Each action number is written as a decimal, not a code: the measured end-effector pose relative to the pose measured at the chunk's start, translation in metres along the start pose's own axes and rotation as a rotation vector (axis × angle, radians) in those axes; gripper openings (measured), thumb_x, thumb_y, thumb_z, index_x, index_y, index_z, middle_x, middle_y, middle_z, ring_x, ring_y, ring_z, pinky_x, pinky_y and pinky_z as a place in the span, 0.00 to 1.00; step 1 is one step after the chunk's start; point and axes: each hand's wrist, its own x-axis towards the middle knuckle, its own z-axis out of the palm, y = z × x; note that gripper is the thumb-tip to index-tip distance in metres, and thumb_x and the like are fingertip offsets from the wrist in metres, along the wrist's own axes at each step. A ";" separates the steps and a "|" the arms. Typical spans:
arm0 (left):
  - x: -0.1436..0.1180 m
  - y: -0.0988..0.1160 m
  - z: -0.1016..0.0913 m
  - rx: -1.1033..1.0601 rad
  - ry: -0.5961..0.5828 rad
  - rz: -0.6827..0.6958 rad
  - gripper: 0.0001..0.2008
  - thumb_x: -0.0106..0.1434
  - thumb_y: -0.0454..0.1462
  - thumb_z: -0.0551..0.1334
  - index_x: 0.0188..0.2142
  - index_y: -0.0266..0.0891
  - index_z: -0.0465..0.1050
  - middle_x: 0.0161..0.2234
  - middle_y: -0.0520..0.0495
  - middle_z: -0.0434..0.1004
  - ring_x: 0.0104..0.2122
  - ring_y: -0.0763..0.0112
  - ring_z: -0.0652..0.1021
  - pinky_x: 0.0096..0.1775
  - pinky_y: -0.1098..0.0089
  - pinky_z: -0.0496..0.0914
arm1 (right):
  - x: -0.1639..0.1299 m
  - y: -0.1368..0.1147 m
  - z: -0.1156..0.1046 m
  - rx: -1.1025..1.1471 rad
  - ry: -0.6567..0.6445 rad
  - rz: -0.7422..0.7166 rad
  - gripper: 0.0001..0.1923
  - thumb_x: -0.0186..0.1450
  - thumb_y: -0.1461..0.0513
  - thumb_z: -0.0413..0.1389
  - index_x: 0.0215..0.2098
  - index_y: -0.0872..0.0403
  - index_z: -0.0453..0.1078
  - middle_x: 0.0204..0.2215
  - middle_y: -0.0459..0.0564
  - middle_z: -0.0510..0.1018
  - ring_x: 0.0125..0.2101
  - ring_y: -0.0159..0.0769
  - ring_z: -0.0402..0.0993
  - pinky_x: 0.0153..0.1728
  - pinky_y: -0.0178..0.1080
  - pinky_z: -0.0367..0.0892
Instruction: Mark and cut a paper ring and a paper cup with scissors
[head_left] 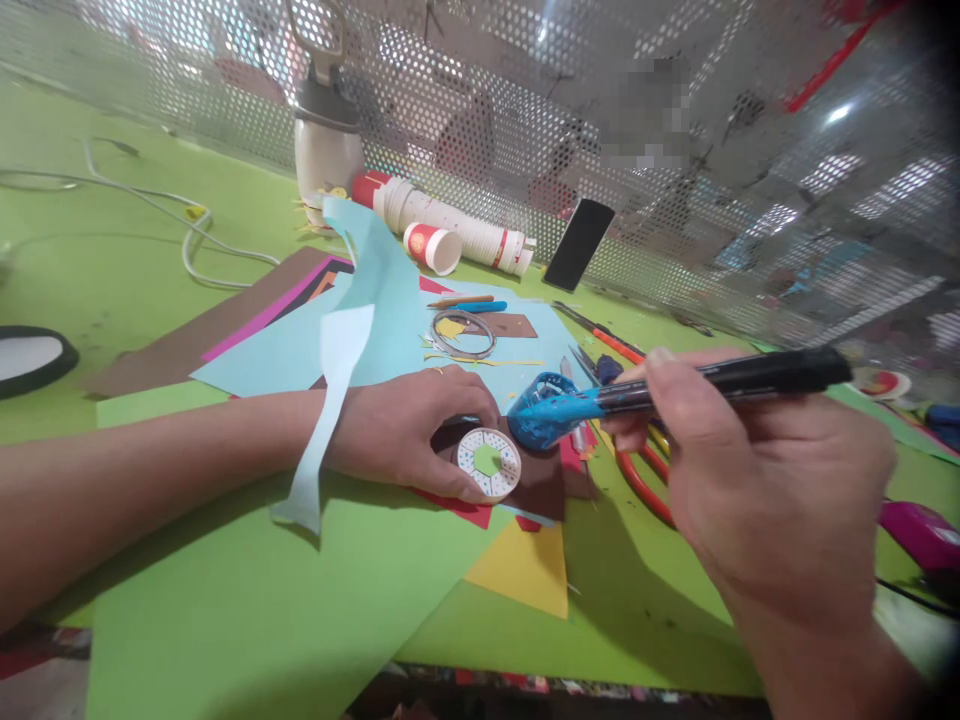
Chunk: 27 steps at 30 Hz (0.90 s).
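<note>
My left hand (412, 430) is curled around a small round white piece (508, 465), which looks like the base of a paper cup. A green hexagon marks its middle, ringed by dotted sections divided by dark lines. In my right hand (757, 470) is a black marker (735, 385) with a blue front end, pointing left toward the white piece. The marker's tip is apart from the disc, just above and right of it. Behind the tip sits a blue, rounded openwork object (546, 425). A pale blue paper strip (341, 370) lies across my left wrist.
Coloured paper sheets (300, 590) cover much of the green table. Farther back are a metal ring (491, 345), stacked paper cups (457, 228), a single cup (442, 250), a phone (579, 245) and a spray bottle (326, 155). Orange-handled scissors (646, 485) lie beneath my right hand.
</note>
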 end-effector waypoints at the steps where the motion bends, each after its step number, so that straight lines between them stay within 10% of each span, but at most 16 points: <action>1: 0.000 -0.001 0.000 0.000 0.006 0.002 0.21 0.55 0.45 0.71 0.44 0.38 0.74 0.46 0.43 0.76 0.48 0.58 0.75 0.50 0.63 0.68 | 0.000 0.001 0.000 0.055 0.027 0.007 0.09 0.64 0.57 0.63 0.25 0.46 0.76 0.17 0.44 0.75 0.20 0.37 0.71 0.22 0.42 0.66; 27: -0.003 0.001 0.002 -0.018 0.035 -0.029 0.27 0.51 0.50 0.73 0.47 0.40 0.73 0.46 0.44 0.77 0.45 0.57 0.76 0.46 0.62 0.69 | 0.021 0.015 -0.004 0.167 0.118 -0.017 0.13 0.65 0.56 0.63 0.24 0.50 0.77 0.15 0.42 0.70 0.17 0.31 0.65 0.18 0.38 0.58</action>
